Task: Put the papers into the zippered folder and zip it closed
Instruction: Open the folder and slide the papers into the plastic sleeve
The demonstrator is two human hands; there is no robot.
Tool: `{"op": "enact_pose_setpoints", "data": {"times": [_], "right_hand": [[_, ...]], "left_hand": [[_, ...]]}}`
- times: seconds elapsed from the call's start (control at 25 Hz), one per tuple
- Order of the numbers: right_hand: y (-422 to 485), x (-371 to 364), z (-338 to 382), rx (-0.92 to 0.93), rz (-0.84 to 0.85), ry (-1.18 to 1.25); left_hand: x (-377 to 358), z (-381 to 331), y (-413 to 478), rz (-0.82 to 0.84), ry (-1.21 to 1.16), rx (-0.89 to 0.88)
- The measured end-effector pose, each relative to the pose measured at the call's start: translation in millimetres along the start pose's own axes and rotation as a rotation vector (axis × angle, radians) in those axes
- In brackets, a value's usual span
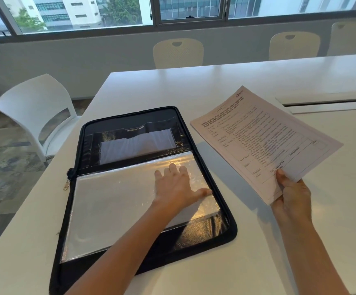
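Note:
A black zippered folder (212, 167) lies open flat on the white table (215, 86). Its far half has a mesh pocket with white sheets inside and a tab that reads "IMPORTANT PAPER". On its near half lies a shiny silver sleeve (113, 205). My left hand (178, 188) rests flat on that sleeve, fingers spread, thumb near the sleeve's right edge. A metal zipper pull (66, 185) hangs at the folder's left side. To the right of the folder, my right hand (293, 192) pinches the near corner of a stack of printed papers (264, 143), held tilted above the table.
A white chair (34, 107) stands at the table's left side. Cream chairs (178, 53) line the far side under the windows. A dark cable slot (330, 102) runs across the table at the right.

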State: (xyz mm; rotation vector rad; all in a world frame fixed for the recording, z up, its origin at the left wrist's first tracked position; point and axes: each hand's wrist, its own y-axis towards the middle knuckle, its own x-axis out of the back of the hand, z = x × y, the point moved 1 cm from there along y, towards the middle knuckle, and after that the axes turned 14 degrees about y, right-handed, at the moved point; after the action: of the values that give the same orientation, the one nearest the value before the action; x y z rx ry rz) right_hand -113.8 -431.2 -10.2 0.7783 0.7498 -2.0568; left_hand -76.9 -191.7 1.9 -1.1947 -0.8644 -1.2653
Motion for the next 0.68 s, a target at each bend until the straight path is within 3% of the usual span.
{"op": "enact_pose_setpoints", "data": {"times": [0.32,0.68], "right_hand": [[4.0,5.1,9.6,-0.004,0.004,-0.043],[12.8,10.2,34.8,0.026,0.09,-0.213]], "left_hand": [[6.3,24.5,15.0,0.043,-0.419,-0.003],[22.0,24.1,19.2,0.043,-0.423,0.052]]}}
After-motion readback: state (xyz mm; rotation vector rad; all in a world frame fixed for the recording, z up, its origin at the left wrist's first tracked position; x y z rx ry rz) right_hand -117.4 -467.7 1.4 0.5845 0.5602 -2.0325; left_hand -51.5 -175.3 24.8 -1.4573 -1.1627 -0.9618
